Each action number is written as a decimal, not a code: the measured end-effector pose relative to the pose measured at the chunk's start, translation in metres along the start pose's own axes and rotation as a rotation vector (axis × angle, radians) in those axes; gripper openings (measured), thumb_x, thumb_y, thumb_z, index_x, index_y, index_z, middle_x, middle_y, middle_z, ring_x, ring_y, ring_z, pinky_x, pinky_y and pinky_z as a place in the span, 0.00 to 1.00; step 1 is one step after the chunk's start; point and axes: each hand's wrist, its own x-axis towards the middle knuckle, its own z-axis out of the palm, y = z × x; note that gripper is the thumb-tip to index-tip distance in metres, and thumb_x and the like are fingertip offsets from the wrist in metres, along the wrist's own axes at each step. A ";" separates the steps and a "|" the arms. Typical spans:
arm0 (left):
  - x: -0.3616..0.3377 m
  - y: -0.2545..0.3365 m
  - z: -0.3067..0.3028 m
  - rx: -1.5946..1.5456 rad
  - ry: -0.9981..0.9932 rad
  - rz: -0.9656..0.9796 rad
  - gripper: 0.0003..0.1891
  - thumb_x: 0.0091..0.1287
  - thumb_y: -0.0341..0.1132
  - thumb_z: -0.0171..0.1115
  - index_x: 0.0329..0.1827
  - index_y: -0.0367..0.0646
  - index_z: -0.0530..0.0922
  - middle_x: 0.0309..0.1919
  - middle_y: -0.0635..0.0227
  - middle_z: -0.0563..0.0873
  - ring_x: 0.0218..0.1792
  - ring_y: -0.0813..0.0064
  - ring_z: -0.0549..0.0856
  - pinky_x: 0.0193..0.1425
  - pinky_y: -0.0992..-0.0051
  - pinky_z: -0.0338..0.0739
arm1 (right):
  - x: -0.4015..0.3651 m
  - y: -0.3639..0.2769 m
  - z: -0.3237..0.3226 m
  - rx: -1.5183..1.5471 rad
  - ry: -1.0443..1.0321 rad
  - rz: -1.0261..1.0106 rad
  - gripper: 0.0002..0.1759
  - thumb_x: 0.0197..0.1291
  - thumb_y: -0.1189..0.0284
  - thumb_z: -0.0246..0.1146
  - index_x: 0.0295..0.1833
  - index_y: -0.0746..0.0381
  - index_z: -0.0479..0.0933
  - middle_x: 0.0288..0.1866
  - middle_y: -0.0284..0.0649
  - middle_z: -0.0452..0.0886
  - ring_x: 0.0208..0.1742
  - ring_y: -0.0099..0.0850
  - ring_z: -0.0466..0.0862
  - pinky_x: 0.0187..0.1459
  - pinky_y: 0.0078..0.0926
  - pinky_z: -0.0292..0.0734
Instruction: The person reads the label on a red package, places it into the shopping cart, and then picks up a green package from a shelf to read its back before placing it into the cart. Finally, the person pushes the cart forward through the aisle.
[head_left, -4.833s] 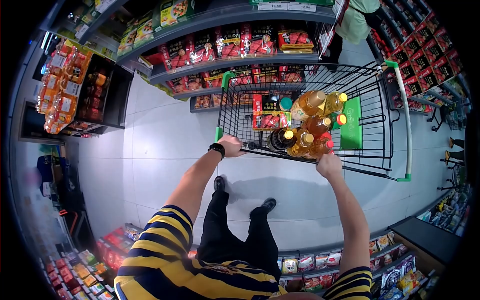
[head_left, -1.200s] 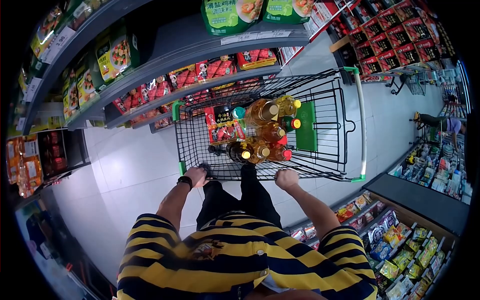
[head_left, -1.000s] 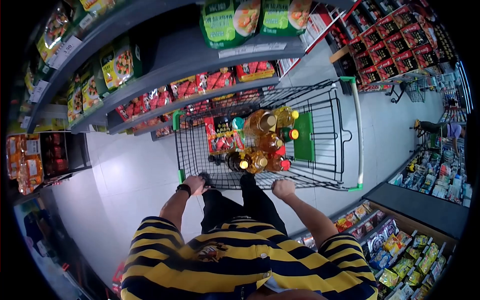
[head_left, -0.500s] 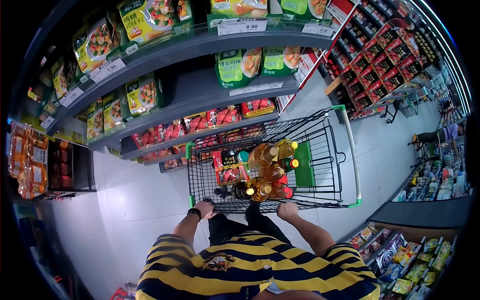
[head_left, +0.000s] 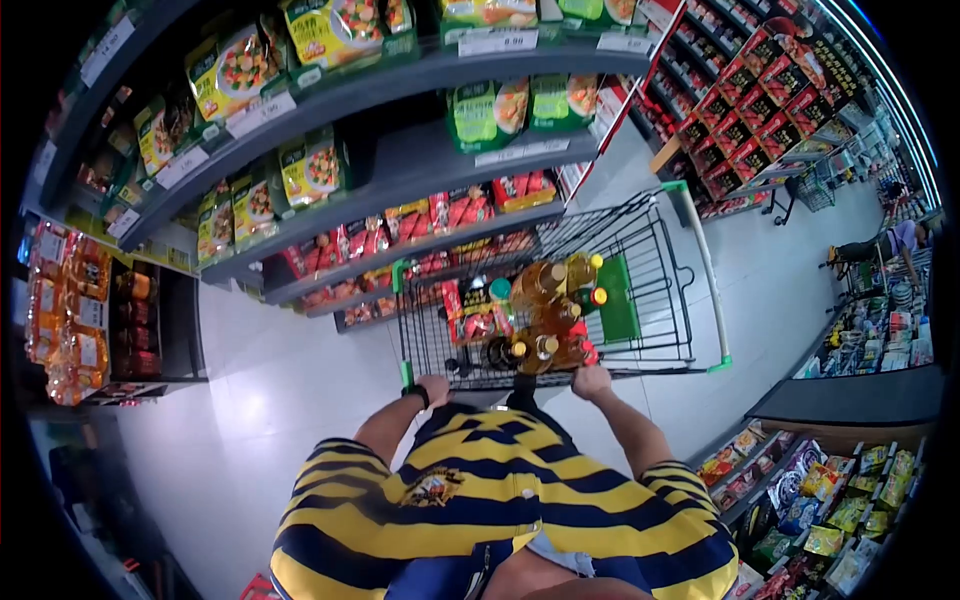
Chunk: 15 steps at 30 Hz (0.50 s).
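A wire shopping cart with green corner pieces stands sideways before me. My left hand, with a dark band at the wrist, is closed on the cart's near side close to its left corner. Farther right along the same side, my right hand is closed on the wire edge. Between and beyond my hands, the cart holds several bottles of golden oil, a dark bottle and a red food packet. A green panel sits toward the handle end.
Shelves with green-and-yellow seasoning bags and red packets run along the far side. Orange-wrapped goods stand at left. Stacked red boxes rise at upper right, a person is farther right, and a snack bin is at lower right.
The cart and both hands sit slightly higher and farther right in view. Shelves at left have shifted right. Both hands keep their hold on the cart's side.
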 end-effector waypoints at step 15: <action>0.002 0.053 -0.353 -0.456 1.137 0.252 0.14 0.60 0.38 0.63 0.43 0.36 0.80 0.34 0.57 0.85 0.35 0.62 0.85 0.42 0.68 0.79 | 0.003 0.006 0.005 0.040 0.109 -0.084 0.15 0.54 0.65 0.52 0.27 0.61 0.82 0.29 0.49 0.83 0.33 0.43 0.85 0.36 0.40 0.79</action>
